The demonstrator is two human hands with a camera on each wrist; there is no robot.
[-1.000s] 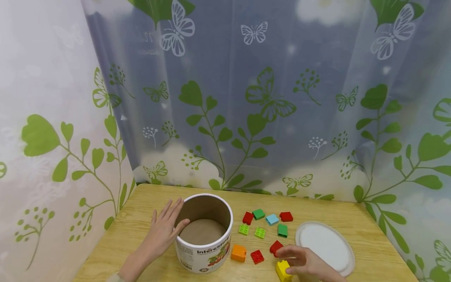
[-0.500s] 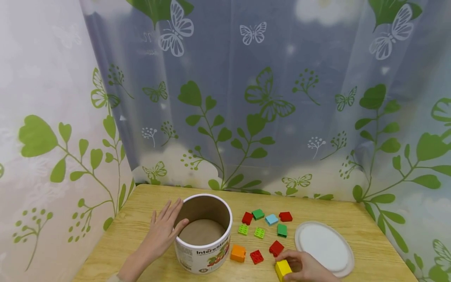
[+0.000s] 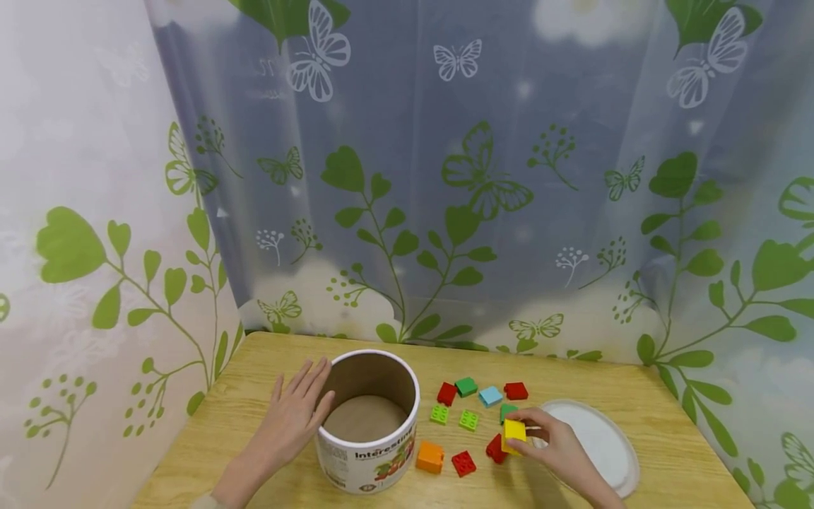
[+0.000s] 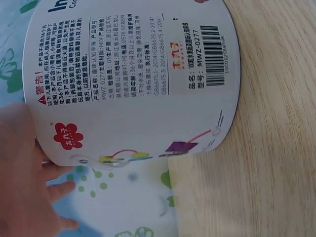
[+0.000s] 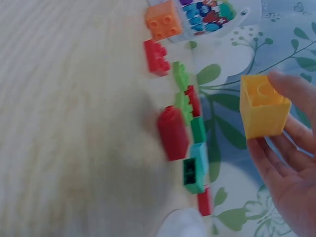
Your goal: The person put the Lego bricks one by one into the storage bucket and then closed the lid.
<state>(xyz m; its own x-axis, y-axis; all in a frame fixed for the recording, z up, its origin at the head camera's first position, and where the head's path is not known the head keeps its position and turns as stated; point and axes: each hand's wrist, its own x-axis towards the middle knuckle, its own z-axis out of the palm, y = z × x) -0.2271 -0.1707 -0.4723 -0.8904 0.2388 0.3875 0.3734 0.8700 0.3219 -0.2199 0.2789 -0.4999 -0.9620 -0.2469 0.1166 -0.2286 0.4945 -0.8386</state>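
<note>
My left hand (image 3: 294, 417) rests with straight fingers against the left rim of a round white tub (image 3: 367, 459), which stands upright with its printed side toward me. In the left wrist view the tub's label (image 4: 148, 74) fills much of the picture, with the hand at its edge. My right hand (image 3: 559, 449) pinches a yellow toy brick (image 3: 514, 435) between thumb and fingers, raised off the table. The right wrist view shows the brick's hollow underside (image 5: 266, 91). Below the held brick, a red brick (image 3: 497, 449) lies partly covered in the head view.
Several loose bricks lie right of the tub, among them an orange brick (image 3: 430, 457), a flat red brick (image 3: 463, 464) and a light blue brick (image 3: 490, 396). A round white lid (image 3: 604, 438) lies at the right. Patterned curtains (image 3: 407, 212) hang behind the wooden table (image 3: 286, 346).
My right hand has taken hold of the yellow brick and lifted it up and away from me, over the red brick. The left hand has stayed at the tub's rim.
</note>
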